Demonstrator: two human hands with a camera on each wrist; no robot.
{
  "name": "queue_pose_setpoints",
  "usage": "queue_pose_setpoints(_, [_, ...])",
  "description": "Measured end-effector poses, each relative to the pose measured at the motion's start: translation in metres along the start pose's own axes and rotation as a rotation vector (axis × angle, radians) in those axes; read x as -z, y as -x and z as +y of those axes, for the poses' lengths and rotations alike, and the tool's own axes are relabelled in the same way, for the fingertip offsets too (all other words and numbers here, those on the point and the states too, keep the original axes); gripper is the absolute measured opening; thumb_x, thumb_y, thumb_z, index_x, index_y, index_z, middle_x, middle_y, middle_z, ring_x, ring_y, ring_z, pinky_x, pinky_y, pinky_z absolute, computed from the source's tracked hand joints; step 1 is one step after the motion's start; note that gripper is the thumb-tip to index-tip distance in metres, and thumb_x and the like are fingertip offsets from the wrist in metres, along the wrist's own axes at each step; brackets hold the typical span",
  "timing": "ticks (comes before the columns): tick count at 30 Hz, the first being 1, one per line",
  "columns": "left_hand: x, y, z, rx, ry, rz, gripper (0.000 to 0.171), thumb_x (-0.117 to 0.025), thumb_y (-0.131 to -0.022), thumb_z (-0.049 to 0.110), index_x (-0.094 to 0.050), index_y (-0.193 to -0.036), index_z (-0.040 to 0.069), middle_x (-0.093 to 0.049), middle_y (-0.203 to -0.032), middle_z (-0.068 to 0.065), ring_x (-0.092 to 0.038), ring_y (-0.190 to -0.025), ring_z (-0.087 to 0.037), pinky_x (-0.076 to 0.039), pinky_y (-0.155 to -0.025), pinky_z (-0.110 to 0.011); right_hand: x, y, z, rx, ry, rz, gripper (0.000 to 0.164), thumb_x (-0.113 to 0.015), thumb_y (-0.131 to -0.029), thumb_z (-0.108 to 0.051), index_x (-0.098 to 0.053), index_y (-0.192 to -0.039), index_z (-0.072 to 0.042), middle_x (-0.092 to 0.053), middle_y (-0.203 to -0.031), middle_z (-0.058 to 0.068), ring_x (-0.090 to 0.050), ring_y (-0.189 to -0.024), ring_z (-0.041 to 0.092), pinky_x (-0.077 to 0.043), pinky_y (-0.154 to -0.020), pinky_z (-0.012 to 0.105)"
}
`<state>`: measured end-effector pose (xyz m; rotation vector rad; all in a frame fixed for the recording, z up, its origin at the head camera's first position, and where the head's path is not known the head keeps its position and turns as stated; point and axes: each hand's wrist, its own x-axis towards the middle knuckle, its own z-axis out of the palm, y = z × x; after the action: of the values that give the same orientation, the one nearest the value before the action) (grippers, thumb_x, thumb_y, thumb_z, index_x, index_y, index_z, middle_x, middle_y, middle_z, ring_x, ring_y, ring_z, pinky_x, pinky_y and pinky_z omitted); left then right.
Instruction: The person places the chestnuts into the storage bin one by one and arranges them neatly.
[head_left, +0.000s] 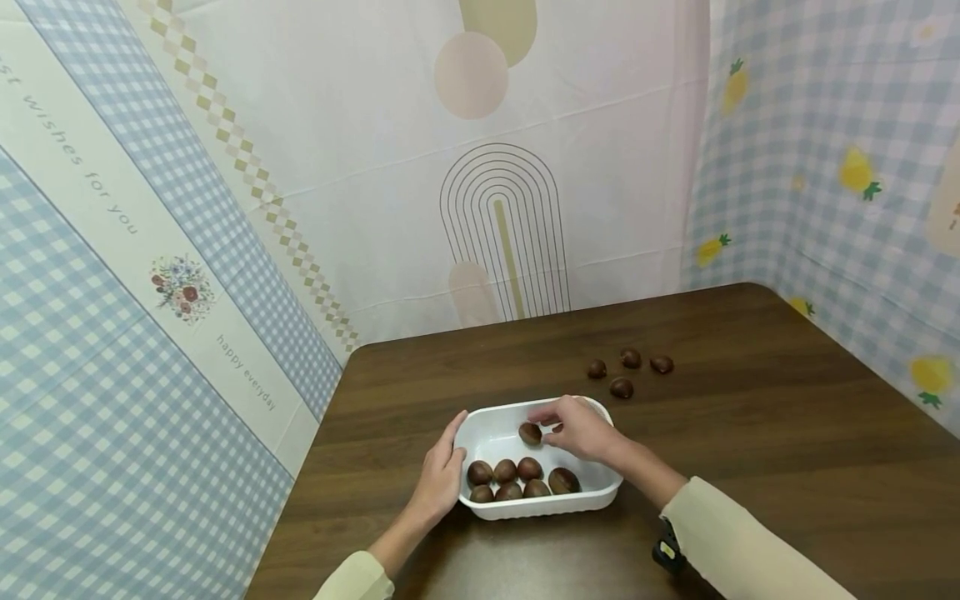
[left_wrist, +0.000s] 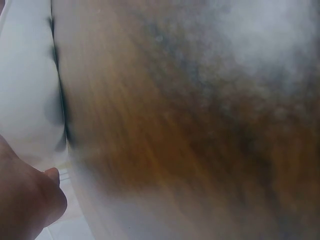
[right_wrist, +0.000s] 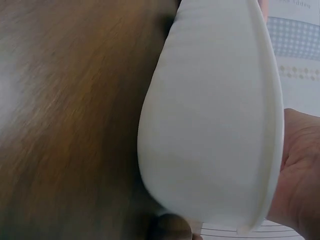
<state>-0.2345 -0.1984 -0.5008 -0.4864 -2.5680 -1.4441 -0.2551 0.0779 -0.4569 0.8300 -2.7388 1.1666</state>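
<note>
A white baking dish (head_left: 540, 505) with rounded corners stands on the table. My left hand (head_left: 441, 471) holds its left end, thumb by the rim and fingers along the outside. Over the far part of the dish, my right hand (head_left: 576, 427) pinches a brown chestnut (head_left: 530, 433) between thumb and fingers. Several other chestnuts (head_left: 506, 472) lie along the near side inside the dish. The right wrist view shows the dish's outer wall (right_wrist: 210, 115) with the right hand (right_wrist: 302, 170) above the rim; its fingertips are hidden there. In the left wrist view only part of the left hand (left_wrist: 32, 197) shows.
Several loose chestnuts (head_left: 622, 387) lie on the brown wooden table (head_left: 750, 400), beyond the dish's far right corner. Patterned cloths (head_left: 360, 167) hang behind the table and along its sides. A small black device (head_left: 667, 553) is at the right sleeve.
</note>
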Motion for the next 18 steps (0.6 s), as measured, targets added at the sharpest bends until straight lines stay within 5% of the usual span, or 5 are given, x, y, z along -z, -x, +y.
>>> queue_pose_setpoints(18, [0.001,0.001,0.001,0.012,0.003,-0.008,0.059,-0.044,-0.101,-0.006,-0.044,-0.160,0.002,-0.050,-0.159,-0.020,-0.053,-0.140,-0.037,-0.042,-0.114,-0.057,-0.020,-0.017,0.002,0.076,0.078,-0.014,0.023,-0.084,-0.083,0.004,-0.082,-0.103,-0.006,-0.079,-0.098,0.002,-0.073,-0.094,0.021,-0.057,-0.083,0.037])
